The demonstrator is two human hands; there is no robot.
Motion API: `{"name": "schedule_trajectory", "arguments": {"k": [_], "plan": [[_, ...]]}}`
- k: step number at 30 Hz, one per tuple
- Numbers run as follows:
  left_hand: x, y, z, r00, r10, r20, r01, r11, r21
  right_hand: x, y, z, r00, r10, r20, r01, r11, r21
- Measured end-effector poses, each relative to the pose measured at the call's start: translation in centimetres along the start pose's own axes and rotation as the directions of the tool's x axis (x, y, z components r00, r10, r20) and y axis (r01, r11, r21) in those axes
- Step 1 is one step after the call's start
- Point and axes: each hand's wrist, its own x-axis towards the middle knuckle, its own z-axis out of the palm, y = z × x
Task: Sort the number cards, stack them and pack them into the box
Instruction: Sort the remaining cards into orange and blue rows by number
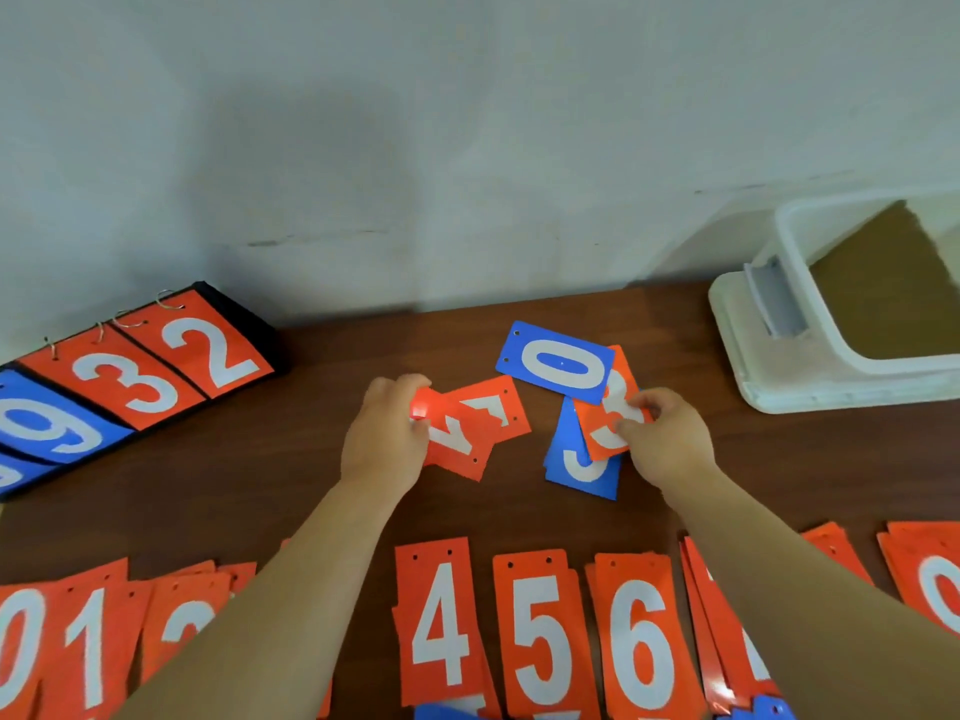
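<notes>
Overhead view of a dark brown wooden table (260, 491) set against a pale wall (467, 122).

At far right stands an open white plastic box (904, 374), resting on a white lid (748, 366).

At far left lies a flip scoreboard (130, 381) with ring-bound cards reading a blue 9, an orange 3 and an orange 2.

Along the near edge runs a row of orange card stacks with white digits and two punched holes at the top: 0 (21, 652), 1 (91, 646), 2 (182, 621) partly hidden by the left forearm, then 4 (441, 621), 5 (543, 636) and 6 (641, 636). A further stack (727, 641) is covered by the right forearm, so its digit cannot be read. The last stack (930, 579) is cut off by the frame edge.

At table centre lie the unsorted cards. A blue 0 card (556, 363) lies flat and overlaps the far end of an orange 3 card (608, 407). The orange 3 card lies in turn over a blue card (582, 470) whose digit is partly hidden.

The right hand (667, 439) pinches the orange 3 card between curled fingers and thumb.

The left hand (387, 433) grips two fanned orange 7 cards (472, 428) by one end, fingers curled around them.
</notes>
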Motion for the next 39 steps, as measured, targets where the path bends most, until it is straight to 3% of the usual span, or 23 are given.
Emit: {"name": "schedule_trajectory", "arguments": {"k": [2, 7, 13, 17, 22, 31, 39], "plan": [[-1.1, -0.3, -0.5, 0.998, -0.037, -0.048, 0.033, 0.996, -0.088, -1.0, 0.6, -1.0, 0.999, 0.005, -0.048, -0.004, 0.999, 0.031], [-5.7, 0.2, -2.5, 0.918, -0.391, -0.065, 0.328, 0.842, -0.428, -4.3, 2.2, -3.9, 0.991, 0.009, -0.133, 0.002, 0.997, 0.082], [-13.3, 3.1, -3.2, 0.869, -0.494, -0.027, 0.37, 0.685, -0.627, -9.6, 4.3, -7.3, 0.994, -0.029, -0.102, 0.051, 0.972, 0.228], [-18.2, 6.5, -3.4, 0.888, -0.459, 0.024, 0.333, 0.607, -0.721, -13.8, 5.4, -11.4, 0.99, -0.105, -0.093, 0.128, 0.948, 0.291], [-24.9, 12.4, -4.4, 0.931, -0.364, -0.039, 0.183, 0.555, -0.812, -19.5, 7.2, -18.2, 0.971, -0.211, -0.111, 0.237, 0.905, 0.352], [-37.8, 20.2, -3.5, 0.957, -0.245, -0.159, 0.008, 0.566, -0.824, -27.6, 15.2, -27.7, 0.942, -0.302, -0.147, 0.336, 0.858, 0.389], [-41.8, 22.0, -5.2, 0.936, -0.199, -0.291, -0.106, 0.628, -0.771, -30.7, 15.7, -31.3, 0.906, -0.391, -0.16, 0.422, 0.81, 0.407]]}}
